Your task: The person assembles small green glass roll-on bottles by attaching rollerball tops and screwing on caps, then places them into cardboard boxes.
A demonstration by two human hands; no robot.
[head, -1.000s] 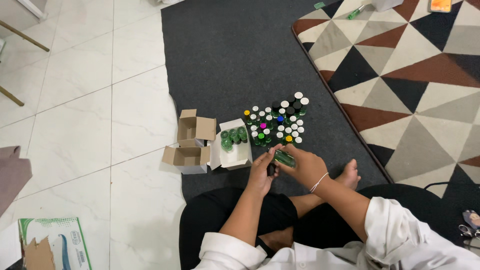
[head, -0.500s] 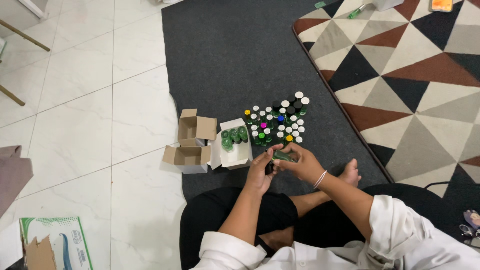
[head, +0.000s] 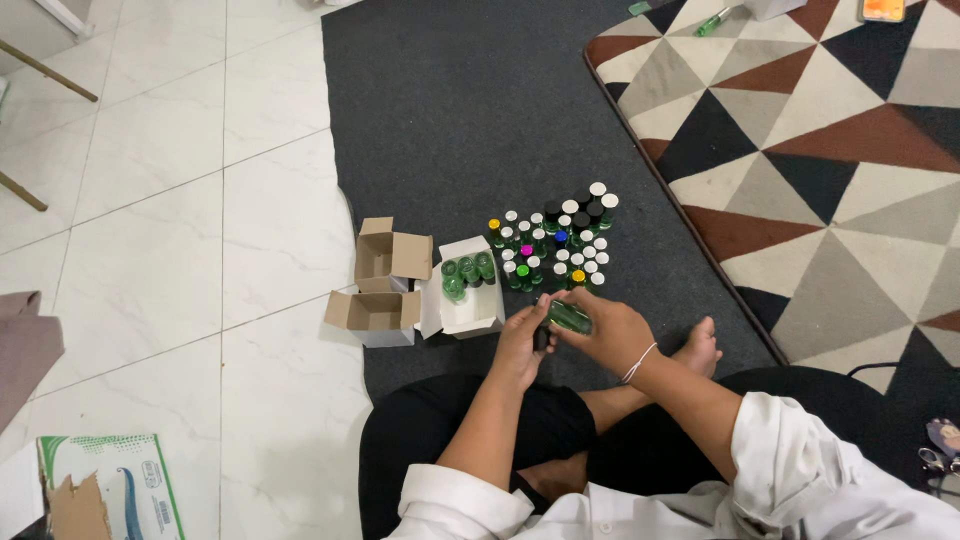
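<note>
Holding a small green bottle [head: 570,317] just below frame centre, the right hand [head: 610,335] pinches its body while the left hand [head: 525,340] pinches its dark cap; a slip could topple the upright bottles [head: 555,245] nearby.

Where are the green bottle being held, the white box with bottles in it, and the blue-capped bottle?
green bottle [head: 570,317], head view, on its glass side.
white box [head: 478,314], head view, on its bare floor.
blue-capped bottle [head: 561,238], head view, on its cap.
</note>
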